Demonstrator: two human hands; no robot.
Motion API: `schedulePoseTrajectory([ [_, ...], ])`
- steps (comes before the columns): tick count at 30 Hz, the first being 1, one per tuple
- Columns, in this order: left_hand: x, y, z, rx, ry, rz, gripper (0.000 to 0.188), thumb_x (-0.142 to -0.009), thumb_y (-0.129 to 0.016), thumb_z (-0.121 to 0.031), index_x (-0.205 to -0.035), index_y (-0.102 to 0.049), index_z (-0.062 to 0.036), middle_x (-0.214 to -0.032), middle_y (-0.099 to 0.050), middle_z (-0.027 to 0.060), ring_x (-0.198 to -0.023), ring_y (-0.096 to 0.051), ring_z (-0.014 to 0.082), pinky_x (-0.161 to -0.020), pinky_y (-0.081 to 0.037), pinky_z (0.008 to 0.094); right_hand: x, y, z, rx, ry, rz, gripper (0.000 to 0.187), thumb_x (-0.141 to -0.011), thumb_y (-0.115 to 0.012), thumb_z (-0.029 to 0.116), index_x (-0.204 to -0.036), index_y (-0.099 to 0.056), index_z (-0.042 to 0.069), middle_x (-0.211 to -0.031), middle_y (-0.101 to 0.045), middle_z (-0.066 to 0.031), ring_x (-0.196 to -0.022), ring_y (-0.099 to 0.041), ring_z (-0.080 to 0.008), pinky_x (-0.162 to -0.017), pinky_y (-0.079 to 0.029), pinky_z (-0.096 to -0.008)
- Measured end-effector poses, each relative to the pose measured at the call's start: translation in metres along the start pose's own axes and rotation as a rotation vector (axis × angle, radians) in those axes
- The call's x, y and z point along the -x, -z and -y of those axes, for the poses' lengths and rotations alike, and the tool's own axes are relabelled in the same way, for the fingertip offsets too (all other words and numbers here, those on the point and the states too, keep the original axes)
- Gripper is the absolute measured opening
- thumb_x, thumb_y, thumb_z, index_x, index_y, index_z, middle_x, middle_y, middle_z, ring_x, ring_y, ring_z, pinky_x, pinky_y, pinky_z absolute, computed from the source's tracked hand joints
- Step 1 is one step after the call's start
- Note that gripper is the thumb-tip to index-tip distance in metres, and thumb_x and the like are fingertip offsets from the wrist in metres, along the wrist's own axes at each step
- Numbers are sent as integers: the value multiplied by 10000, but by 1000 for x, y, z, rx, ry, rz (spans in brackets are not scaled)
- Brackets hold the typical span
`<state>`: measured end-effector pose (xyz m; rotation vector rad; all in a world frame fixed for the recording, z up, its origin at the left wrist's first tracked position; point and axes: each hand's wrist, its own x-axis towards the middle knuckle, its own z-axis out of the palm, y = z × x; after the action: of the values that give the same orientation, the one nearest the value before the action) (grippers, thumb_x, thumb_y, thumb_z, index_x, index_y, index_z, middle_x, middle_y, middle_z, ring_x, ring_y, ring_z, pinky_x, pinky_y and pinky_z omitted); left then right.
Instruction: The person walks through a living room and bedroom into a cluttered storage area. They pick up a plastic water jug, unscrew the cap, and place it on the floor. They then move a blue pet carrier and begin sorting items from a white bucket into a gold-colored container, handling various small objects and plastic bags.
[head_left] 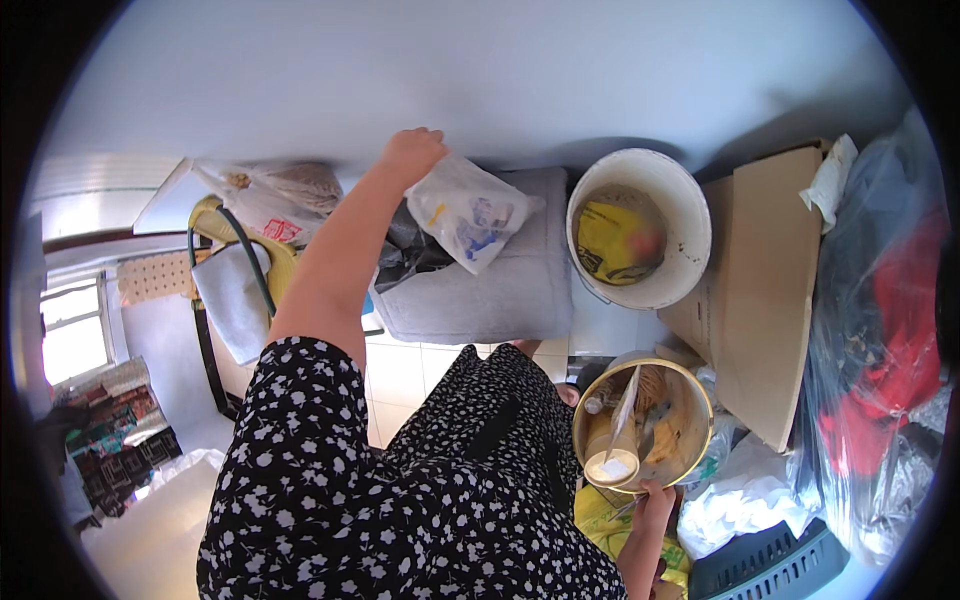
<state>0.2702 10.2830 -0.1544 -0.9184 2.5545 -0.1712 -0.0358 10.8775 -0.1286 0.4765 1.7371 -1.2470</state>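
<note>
My left hand (413, 155) reaches far forward, fingers closed at the top corner of a white translucent plastic bag (476, 212) with blue and yellow print. The bag is spread over a folded grey cloth (520, 300) and some black plastic (412, 250). Low on the right, my right hand (655, 500) grips the near rim of a yellowish bucket (706, 410). Inside that bucket stand a tall tube (606, 452) with something white at its end, a flat sheet and other items hard to make out.
A white bucket (690, 225) holding a yellow packet (615, 240) stands beside the grey cloth. To its right are a cardboard box (765, 290) and clear plastic over red material (890, 340). A dark slotted crate (770, 565) lies near right; a yellow chair (280, 265) stands left.
</note>
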Motion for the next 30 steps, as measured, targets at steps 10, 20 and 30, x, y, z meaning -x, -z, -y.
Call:
schedulePoseTrajectory([
  [10,-22,-76,-43,-47,197,298,177,-847,-517,-124,-942,-666,-115,-1076,-590,65,-1017,-580,232,-801,-507,372,-15,11,-24,0,6,-53,269,-690,-557,-32,-958,-552,-41,-856,-596,-56,-694,-553,-152,-610,-413,-272],
  [20,-40,-71,-75,48,247,437,271,-821,-544,-96,-1069,-651,-124,-1268,-474,68,-1175,-474,243,-937,-445,407,-14,0,-16,-34,-46,-72,381,-686,-547,-50,-1065,-521,-64,-983,-593,-85,-841,-577,-169,-713,-447,-271],
  [30,-51,-60,-116,449,164,31,507,-781,-640,-306,-1229,-537,-92,-1331,-441,156,-1226,-432,323,-1007,-375,407,-26,11,-23,-71,-78,-70,418,-679,-561,-49,-1094,-519,-48,-1029,-583,-82,-902,-569,-177,-755,-443,-291],
])
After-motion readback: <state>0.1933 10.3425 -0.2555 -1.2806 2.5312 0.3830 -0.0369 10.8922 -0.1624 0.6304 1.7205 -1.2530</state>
